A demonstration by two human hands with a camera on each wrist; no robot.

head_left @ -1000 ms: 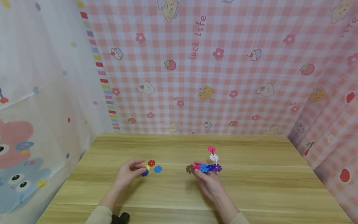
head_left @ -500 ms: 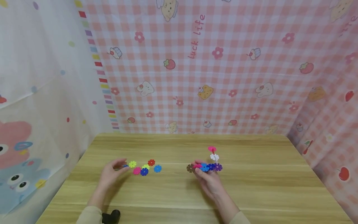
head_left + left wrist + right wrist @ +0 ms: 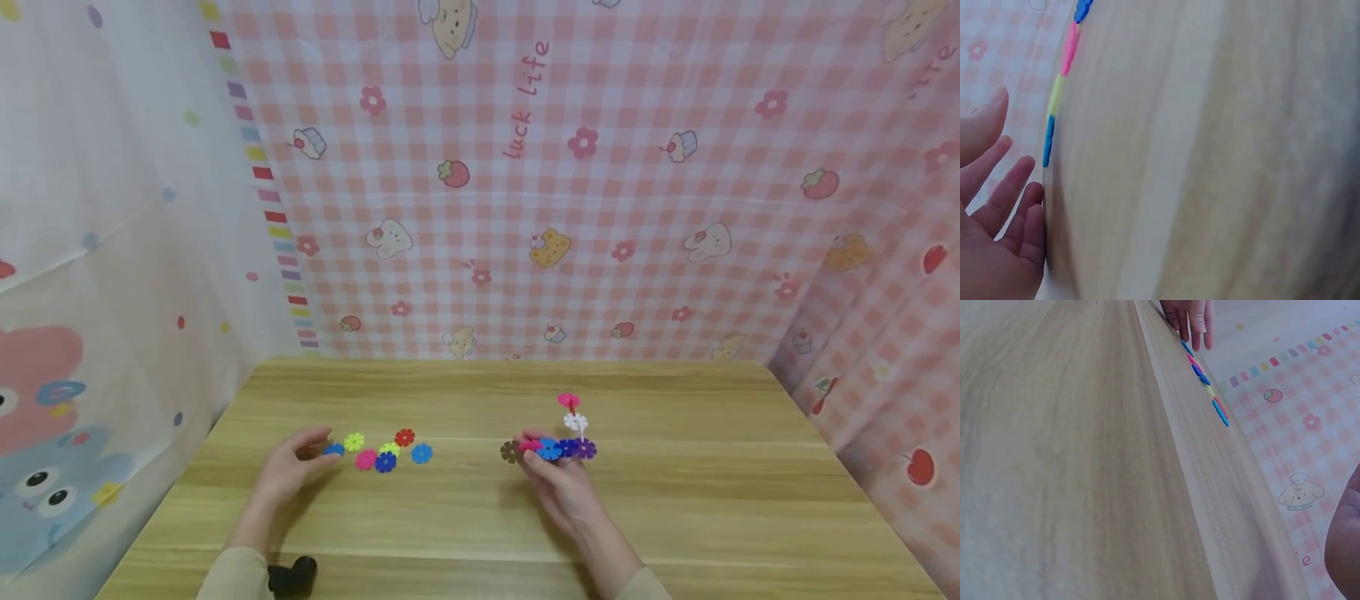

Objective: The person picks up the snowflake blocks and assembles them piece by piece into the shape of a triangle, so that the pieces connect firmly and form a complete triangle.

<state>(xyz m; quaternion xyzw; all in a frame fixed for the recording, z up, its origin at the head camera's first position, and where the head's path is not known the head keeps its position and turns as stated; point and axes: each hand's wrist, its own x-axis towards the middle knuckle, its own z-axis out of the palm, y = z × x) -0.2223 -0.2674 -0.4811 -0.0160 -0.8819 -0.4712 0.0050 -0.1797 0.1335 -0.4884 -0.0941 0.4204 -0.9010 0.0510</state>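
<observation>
In the head view my left hand [image 3: 288, 473] is on the left of the table, fingers apart and relaxed. A blue flower-shaped disc [image 3: 334, 449] lies right at its fingertips. The left wrist view shows the left hand [image 3: 1007, 219] with nothing between thumb and fingers, just short of that blue disc [image 3: 1049, 140]. My right hand [image 3: 558, 492] pinches a joined chain of interlocking flower discs [image 3: 548, 448] between thumb and fingers. The chain runs from brown through pink and blues to purple, with a white disc [image 3: 575, 422] and a pink disc [image 3: 568, 401] standing up at its right end.
Several loose flower discs lie between the hands: yellow [image 3: 354, 442], pink [image 3: 366, 459], dark blue [image 3: 386, 462], another yellow, red [image 3: 405, 437] and light blue [image 3: 422, 453]. The wooden table [image 3: 480, 533] ends at a checked curtain [image 3: 495, 208]. A black object [image 3: 294, 577] is by the left sleeve.
My left hand has moved left, away from the loose discs, uncovering the yellow and pink ones, and its fingers have opened off the blue disc. My right hand keeps the chain in place.
</observation>
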